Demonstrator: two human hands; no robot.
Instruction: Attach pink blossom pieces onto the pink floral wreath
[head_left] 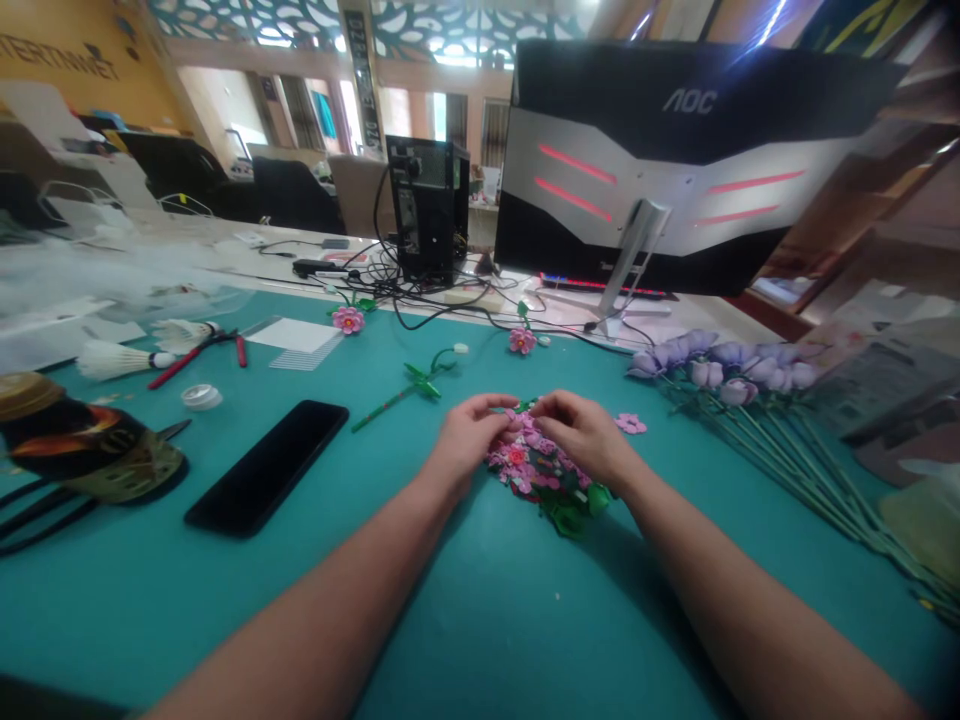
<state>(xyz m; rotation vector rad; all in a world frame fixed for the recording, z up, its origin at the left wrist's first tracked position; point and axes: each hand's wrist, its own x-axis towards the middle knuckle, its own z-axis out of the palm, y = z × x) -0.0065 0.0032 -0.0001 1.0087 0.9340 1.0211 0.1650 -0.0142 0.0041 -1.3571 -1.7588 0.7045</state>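
Observation:
My left hand [478, 432] and my right hand [583, 428] meet over a heap of small pink and green plastic flower pieces [536, 465] on the teal mat. On the left hand, thumb and bent fingers come together at the heap's far-left side. The right hand's fingers are also pinched, right beside them. Whatever is between the fingertips is too small and blurred to name. A loose pink petal piece [631, 424] lies just past my right hand. Left of the heap rests a green plastic stem [397, 402] with leaves and a white tip.
Two pink plastic flowers [349, 319] [523, 341] lie toward the back. At left are a black phone [268, 468], a dark bottle [82, 440], red-handled pliers [196, 355] and shuttlecocks [124, 360]. Purple artificial flowers [724, 368] lie at right. A monitor [675, 170] stands behind.

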